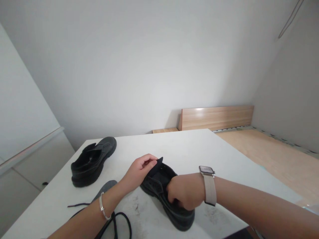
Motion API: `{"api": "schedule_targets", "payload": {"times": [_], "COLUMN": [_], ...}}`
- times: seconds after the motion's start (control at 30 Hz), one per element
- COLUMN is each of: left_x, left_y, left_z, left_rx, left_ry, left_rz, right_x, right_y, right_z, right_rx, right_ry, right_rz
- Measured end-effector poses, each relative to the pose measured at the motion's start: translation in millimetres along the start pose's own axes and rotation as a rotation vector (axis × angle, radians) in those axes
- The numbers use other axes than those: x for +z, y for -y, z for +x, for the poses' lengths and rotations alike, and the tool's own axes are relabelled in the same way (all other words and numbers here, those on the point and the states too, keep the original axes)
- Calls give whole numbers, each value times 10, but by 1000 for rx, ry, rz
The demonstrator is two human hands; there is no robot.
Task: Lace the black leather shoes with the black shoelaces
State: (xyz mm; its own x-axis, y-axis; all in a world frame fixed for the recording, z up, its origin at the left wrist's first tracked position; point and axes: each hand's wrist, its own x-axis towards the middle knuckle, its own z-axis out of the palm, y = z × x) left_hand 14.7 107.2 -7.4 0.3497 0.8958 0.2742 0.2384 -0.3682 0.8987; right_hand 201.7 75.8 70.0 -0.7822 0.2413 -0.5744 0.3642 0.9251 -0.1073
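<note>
Left hand [141, 172] pinched the lower-centre shoe [164, 200] by its tongue [156, 169]; right hand [184, 192] was inside, grip unclear. Reaching in likely called for steady holding.

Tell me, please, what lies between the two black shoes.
The head view shows the left hand and forearm over the white table, and a grey insole-like piece partly hidden by the forearm.

- A person's left hand [140, 171] is pinching the tongue of a black shoe [171, 212] on a white table [186, 146].
- The right hand [185, 192] is resting, curled, in its opening.
- A second shoe [87, 176] is sitting farther left, with loose black laces [115, 225] lying nearer.
</note>
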Motion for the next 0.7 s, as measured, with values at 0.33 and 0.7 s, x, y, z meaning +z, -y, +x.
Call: {"api": "schedule_targets", "payload": {"times": [0.33, 0.7], "left_x": [-68, -635], "left_y": [-128, -735], "left_z": [-66, -444], "left_rx": [194, 208], "left_ry": [112, 315], "left_rz": [260, 542], "right_x": [248, 236], "right_y": [181, 622], "right_z": [379, 41], "right_rx": [276, 243], "right_ry": [-456, -1080], "right_rz": [219, 422]}}
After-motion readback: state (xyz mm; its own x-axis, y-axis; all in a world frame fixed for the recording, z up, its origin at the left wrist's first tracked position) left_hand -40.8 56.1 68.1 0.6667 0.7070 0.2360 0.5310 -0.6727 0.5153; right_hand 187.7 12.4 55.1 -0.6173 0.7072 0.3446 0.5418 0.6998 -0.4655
